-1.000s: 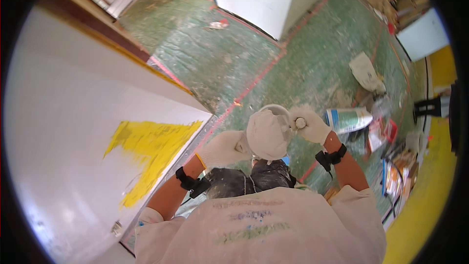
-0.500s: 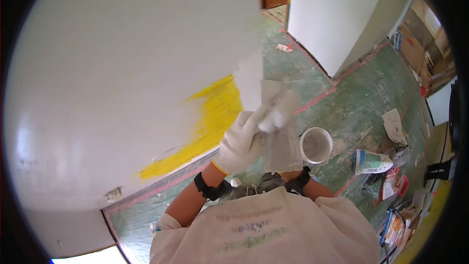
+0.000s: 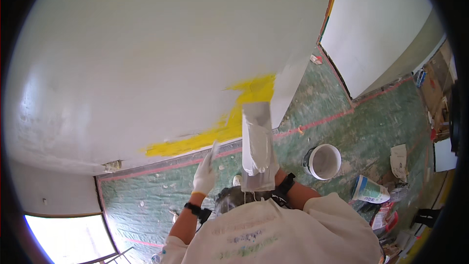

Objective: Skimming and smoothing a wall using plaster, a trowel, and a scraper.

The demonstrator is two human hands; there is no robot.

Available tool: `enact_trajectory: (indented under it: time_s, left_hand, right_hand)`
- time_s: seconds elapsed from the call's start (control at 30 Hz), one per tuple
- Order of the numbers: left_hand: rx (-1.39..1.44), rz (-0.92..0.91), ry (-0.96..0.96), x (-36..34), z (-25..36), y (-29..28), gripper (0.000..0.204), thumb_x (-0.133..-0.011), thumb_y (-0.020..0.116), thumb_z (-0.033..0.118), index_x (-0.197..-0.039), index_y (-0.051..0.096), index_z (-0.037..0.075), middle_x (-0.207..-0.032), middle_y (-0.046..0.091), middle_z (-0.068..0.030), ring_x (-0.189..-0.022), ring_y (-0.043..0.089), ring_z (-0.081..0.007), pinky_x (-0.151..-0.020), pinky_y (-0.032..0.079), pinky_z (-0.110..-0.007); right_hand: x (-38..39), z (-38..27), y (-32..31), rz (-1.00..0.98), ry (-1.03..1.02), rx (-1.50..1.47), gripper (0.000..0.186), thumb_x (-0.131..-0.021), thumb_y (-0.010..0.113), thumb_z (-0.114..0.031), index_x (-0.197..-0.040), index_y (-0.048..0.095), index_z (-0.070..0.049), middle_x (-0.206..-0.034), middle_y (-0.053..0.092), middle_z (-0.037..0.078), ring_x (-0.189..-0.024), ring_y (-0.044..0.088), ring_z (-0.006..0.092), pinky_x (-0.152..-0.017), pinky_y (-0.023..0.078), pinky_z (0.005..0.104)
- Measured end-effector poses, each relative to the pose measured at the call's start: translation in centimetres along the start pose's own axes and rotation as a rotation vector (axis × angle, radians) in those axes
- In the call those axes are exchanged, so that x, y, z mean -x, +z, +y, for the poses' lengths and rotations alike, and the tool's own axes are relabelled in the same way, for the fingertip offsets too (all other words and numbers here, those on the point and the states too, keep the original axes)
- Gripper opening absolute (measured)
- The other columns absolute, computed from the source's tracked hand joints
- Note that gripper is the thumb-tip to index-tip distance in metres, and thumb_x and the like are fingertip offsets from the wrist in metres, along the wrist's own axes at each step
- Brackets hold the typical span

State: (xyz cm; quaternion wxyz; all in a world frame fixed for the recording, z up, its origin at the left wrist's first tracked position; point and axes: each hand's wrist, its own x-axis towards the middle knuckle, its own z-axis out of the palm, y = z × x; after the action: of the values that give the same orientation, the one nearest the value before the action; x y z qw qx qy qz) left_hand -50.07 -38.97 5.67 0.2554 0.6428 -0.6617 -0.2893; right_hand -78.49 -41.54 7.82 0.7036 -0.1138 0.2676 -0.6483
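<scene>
A long steel trowel [image 3: 259,182] is held up at the centre, thick white putty [image 3: 256,146] on its face. My gloved right hand [image 3: 274,165] is on it, mostly hidden behind the blade. My gloved left hand [image 3: 204,173] is raised to the left of the trowel, apart from it; a pale, blurred shape at its fingertips is too unclear to name. Behind both is a white wall [image 3: 122,68] with a rough yellow patch [image 3: 195,139] along its lower edge. A white bucket [image 3: 332,162] stands on the floor to the right.
Green floor sheeting [image 3: 381,117] with pink tape lines runs beside the wall. A bag [image 3: 369,190], a crumpled paper [image 3: 398,161] and other debris lie at right. A second white wall [image 3: 371,29] stands at upper right; a bright opening [image 3: 63,234] shows at lower left.
My view has turned toward the left wall. My hands, together half a second ago, have separated. The trowel is raised with putty showing on it, and the bucket is farther from my hands than at first.
</scene>
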Motion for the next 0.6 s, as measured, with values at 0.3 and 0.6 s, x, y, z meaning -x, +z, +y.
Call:
enact_trajectory:
  time_s: [0.3, 0.6]
  left_hand:
    - [0.053, -0.026, -1.261, 28.4, -17.2, -6.0, 0.039, -0.074, 0.071, 0.003, -0.112, 0.063, 0.003, -0.079, 0.067, -0.0125, -0.069, 0.07, -0.0262, -0.055, 0.052, -0.043]
    - [0.313, 0.185, -1.209, 30.0, -17.8, -12.2, 0.033, -0.076, 0.066, -0.003, -0.105, 0.055, 0.009, -0.072, 0.059, -0.0096, -0.057, 0.062, -0.0246, -0.05, 0.051, -0.039]
  right_hand:
    - [-13.1, -10.3, -6.5, 0.072, -0.568, 0.35, 0.015, -0.102, 0.063, -0.013, -0.114, 0.058, -0.005, -0.103, 0.067, 0.005, -0.07, 0.062, 0.0072, -0.059, 0.052, 0.0221]
    - [-16.1, 6.1, 9.2, 0.03, -0.931, 0.822, 0.017, -0.093, 0.077, -0.014, -0.101, 0.064, -0.007, -0.09, 0.066, 0.005, -0.072, 0.064, 0.0189, -0.068, 0.054, 0.0327]
